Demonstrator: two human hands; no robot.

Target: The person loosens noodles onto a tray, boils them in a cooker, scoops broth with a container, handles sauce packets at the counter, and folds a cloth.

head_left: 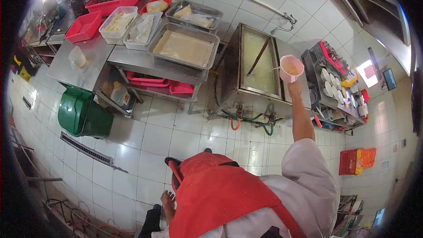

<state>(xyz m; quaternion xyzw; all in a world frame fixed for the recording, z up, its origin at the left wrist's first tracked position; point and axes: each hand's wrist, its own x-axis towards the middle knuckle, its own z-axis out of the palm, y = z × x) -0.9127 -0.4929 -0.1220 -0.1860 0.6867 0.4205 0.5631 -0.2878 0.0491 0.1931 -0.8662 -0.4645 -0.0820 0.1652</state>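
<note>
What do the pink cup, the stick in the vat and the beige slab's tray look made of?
Pink cup: probably plastic, satin, judging by its even moulded colour. Stick: likely wood, matte, from its brown surface. Tray: apparently stainless steel, from its grey, reflective rim.

Smooth plastic jug [288, 78] in the right hand [294, 88]
Dull metal vat [255, 100] beside it; matt cloth apron [220, 189] and glossy floor tiles [152, 156] by the left hand [168, 198].

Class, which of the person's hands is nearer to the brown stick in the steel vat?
The right hand: holding a pink cup, it is below and right of the brown stick in view. The left hand is beside the red apron, farther away.
</note>
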